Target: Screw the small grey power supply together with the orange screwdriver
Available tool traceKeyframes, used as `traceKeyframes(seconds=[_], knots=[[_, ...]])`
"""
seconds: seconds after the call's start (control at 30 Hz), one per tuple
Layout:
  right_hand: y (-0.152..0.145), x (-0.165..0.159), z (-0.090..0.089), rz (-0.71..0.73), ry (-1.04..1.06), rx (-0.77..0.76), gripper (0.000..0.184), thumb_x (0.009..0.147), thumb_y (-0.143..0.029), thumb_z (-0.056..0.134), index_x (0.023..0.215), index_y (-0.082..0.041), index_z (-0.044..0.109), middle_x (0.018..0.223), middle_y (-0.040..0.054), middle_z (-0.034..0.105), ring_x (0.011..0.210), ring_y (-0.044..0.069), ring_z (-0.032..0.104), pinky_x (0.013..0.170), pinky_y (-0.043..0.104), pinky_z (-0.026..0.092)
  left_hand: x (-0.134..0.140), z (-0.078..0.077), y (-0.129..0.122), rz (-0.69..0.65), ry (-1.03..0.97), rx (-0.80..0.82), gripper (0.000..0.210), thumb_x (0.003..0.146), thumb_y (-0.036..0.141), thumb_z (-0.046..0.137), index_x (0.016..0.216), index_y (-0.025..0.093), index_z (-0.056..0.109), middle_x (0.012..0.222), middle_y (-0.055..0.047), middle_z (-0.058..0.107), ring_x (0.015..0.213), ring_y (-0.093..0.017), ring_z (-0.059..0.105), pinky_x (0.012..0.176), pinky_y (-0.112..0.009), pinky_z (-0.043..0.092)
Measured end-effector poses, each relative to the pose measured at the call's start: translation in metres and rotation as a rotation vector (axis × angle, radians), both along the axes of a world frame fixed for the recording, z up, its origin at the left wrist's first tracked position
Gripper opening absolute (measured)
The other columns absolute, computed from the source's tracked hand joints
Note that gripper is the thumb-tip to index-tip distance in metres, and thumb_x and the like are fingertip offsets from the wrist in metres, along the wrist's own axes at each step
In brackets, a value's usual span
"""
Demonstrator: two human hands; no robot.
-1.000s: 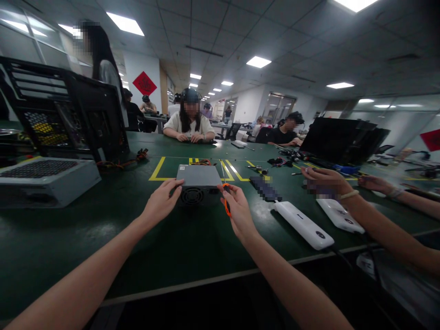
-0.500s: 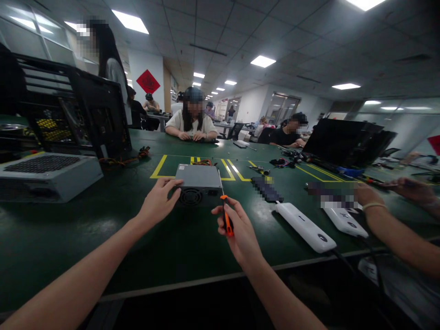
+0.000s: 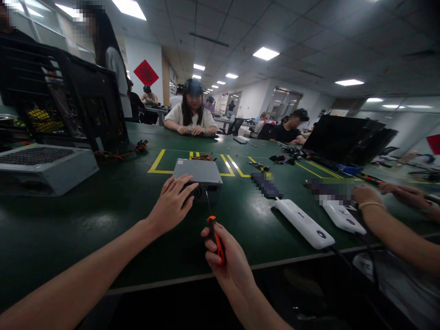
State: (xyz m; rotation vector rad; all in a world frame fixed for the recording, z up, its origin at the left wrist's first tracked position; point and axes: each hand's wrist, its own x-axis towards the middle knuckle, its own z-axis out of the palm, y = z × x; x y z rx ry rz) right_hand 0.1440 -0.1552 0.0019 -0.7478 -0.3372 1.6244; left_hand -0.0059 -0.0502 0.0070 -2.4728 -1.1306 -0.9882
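Observation:
A grey power supply unit (image 3: 198, 170) lies on the green table ahead of me, its fan side facing me. Across its front left edge and part of the fan rests my left hand (image 3: 174, 201), fingers stretched out and apart. My right hand (image 3: 228, 252) is closed around the orange and black handle of a screwdriver (image 3: 216, 240). The screwdriver's thin shaft points up and away, its tip close to the unit's front face beside the fan; whether it touches cannot be made out. Coloured cables (image 3: 203, 157) show behind the unit.
At left stand another power supply (image 3: 48, 167) and an open black computer case (image 3: 68, 101). Right of me lie a phone (image 3: 264, 184), a white power bank (image 3: 304, 223) and a second one (image 3: 343, 217). A co-worker's arm (image 3: 392, 220) reaches in; another person (image 3: 190, 112) sits opposite.
My left hand has slid rightward over the unit's front edge and fan. My right hand has brought the screwdriver left and toward me, from the unit's right side to its front face.

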Motion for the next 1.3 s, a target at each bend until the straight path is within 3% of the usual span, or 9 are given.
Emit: traceKeyframes(seconds=[0.4,0.67,0.77,0.87,0.93,1.0,1.1,1.3], knots=[[0.010,-0.005,-0.003,-0.029,0.059,-0.056,0.009,0.077,-0.018,0.059,0.082,-0.015,0.052,0.066,0.0032,0.062,0.042,0.002,0.042,0.032,0.007,0.026,0.000,-0.002,0.001,0.025,0.022,0.006,0.036,0.086,0.022,0.039,0.120,0.021,0.052,0.133,-0.008,0.045,0.126,-0.021,0.039,0.109,-0.043,0.023],[0.017,-0.009,-0.002,-0.005,0.049,-0.047,0.011,0.074,-0.021,0.060,0.079,-0.017,0.051,0.067,0.0017,0.059,0.043,0.003,0.039,0.030,0.008,0.020,0.001,-0.003,0.000,0.035,0.045,0.021,0.033,0.085,0.022,0.042,0.115,0.023,0.055,0.133,-0.009,0.044,0.126,-0.024,0.038,0.107,-0.047,0.025],[0.012,-0.009,-0.002,-0.008,-0.002,-0.027,0.017,0.065,-0.015,0.062,0.080,-0.016,0.053,0.073,0.0036,0.059,0.050,0.005,0.045,0.034,0.010,0.027,0.001,-0.004,0.001,0.037,0.050,0.023,0.033,0.084,0.021,0.043,0.114,0.023,0.056,0.132,-0.009,0.044,0.125,-0.025,0.039,0.106,-0.047,0.025],[0.003,-0.008,-0.005,-0.064,-0.123,0.104,0.041,0.054,-0.004,0.059,0.093,-0.019,0.057,0.086,0.0024,0.057,0.064,0.008,0.051,0.044,0.014,0.038,0.000,-0.004,0.001,0.035,0.061,0.019,0.033,0.084,0.021,0.043,0.114,0.022,0.056,0.132,-0.010,0.044,0.125,-0.025,0.038,0.107,-0.047,0.025],[-0.001,-0.005,-0.009,-0.107,-0.263,0.197,0.054,0.054,-0.004,0.058,0.104,-0.023,0.055,0.099,0.0019,0.055,0.075,0.010,0.054,0.053,0.017,0.045,0.000,-0.004,0.002,0.029,0.058,0.015,0.033,0.084,0.021,0.043,0.114,0.022,0.056,0.132,-0.010,0.044,0.125,-0.025,0.038,0.107,-0.048,0.025],[-0.002,-0.002,-0.015,-0.124,-0.444,0.260,0.056,0.061,-0.008,0.060,0.113,-0.025,0.051,0.111,0.0028,0.053,0.089,0.013,0.055,0.071,0.022,0.049,-0.001,-0.004,0.002,0.023,0.051,0.012,0.033,0.083,0.021,0.044,0.114,0.023,0.056,0.133,-0.009,0.044,0.126,-0.025,0.038,0.107,-0.048,0.025],[-0.002,0.004,-0.020,-0.107,-0.716,0.338,0.053,0.073,-0.019,0.059,0.123,-0.024,0.044,0.122,0.0053,0.048,0.105,0.016,0.053,0.092,0.031,0.044,-0.001,-0.005,0.002,0.019,0.050,0.008,0.033,0.083,0.021,0.044,0.114,0.023,0.056,0.133,-0.009,0.043,0.126,-0.025,0.037,0.107,-0.049,0.025],[-0.005,0.012,-0.014,-0.152,-1.128,0.500,0.048,0.083,-0.021,0.048,0.130,-0.025,0.038,0.131,0.0095,0.038,0.103,0.018,0.056,0.095,0.040,0.043,0.000,-0.004,0.001,0.019,0.038,-0.003,0.033,0.083,0.021,0.045,0.112,0.023,0.058,0.133,-0.010,0.043,0.126,-0.027,0.037,0.107,-0.050,0.024]])
